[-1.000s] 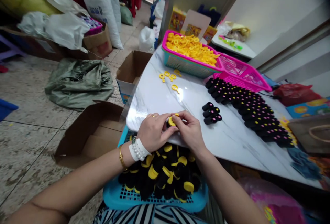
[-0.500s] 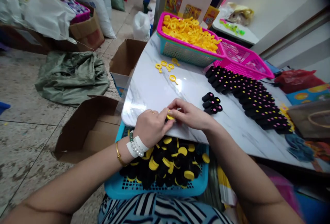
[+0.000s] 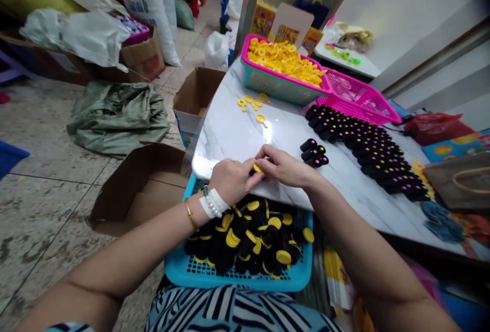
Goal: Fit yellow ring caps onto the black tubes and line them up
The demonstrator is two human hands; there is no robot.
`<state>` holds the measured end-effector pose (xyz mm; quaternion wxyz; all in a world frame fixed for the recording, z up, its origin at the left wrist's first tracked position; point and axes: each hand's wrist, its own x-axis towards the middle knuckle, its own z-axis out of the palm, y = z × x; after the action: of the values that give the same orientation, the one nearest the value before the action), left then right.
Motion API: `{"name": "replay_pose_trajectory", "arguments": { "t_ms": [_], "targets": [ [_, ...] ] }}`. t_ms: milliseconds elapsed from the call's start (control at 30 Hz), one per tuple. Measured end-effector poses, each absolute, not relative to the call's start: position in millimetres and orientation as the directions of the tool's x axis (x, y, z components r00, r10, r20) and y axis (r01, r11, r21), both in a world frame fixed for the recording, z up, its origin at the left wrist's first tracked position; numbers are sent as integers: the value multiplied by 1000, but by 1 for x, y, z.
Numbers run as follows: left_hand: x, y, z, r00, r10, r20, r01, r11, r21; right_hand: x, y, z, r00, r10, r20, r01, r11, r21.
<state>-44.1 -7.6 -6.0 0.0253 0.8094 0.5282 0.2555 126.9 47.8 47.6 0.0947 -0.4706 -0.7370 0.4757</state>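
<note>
My left hand [image 3: 233, 180] is closed around a small black cylinder with a yellow cap [image 3: 257, 168], at the table's near edge. The fingers of my right hand [image 3: 281, 166] pinch the same capped piece from the right; the fingers hide most of its black body. Just below both hands, a blue basket [image 3: 174, 271] holds many similar black pieces with yellow caps [image 3: 283, 257]. A small group of black cylinders [image 3: 314, 153] with pink or yellow dots lies right of my right hand. Several yellow ring pieces [image 3: 261, 120] lie farther back on the table.
On the white marbled table [image 3: 225, 141], a pink-rimmed basket [image 3: 245, 56] is heaped with yellow pieces. Beside it sits a pink basket [image 3: 360, 95], with rows of black cylinders [image 3: 375, 153] in front. Open cardboard boxes [image 3: 141, 184] and a green sack [image 3: 118, 118] are on the floor at left.
The view has shifted slightly, so the scene sits a little farther right. Both hands stay together on the capped piece, with only small finger movement.
</note>
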Motion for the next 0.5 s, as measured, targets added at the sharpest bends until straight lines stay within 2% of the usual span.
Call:
{"name": "replay_pose_trajectory", "arguments": {
  "t_ms": [100,267,400,500],
  "targets": [
    [-39,-5,-9,288,885,366,865,-404,297,121,39,47,-522,838,-158,667,286,-688],
    [-45,-10,-7,328,866,379,835,-453,312,122,16,40,-564,825,16,620,436,-652],
    [-66,-43,-10,466,800,377,730,-589,347,113,-29,30,-556,828,75,597,460,-657],
    [-85,-79,-13,578,759,298,680,-651,338,101,-63,18,-633,773,39,550,485,-680]
  ]
}}
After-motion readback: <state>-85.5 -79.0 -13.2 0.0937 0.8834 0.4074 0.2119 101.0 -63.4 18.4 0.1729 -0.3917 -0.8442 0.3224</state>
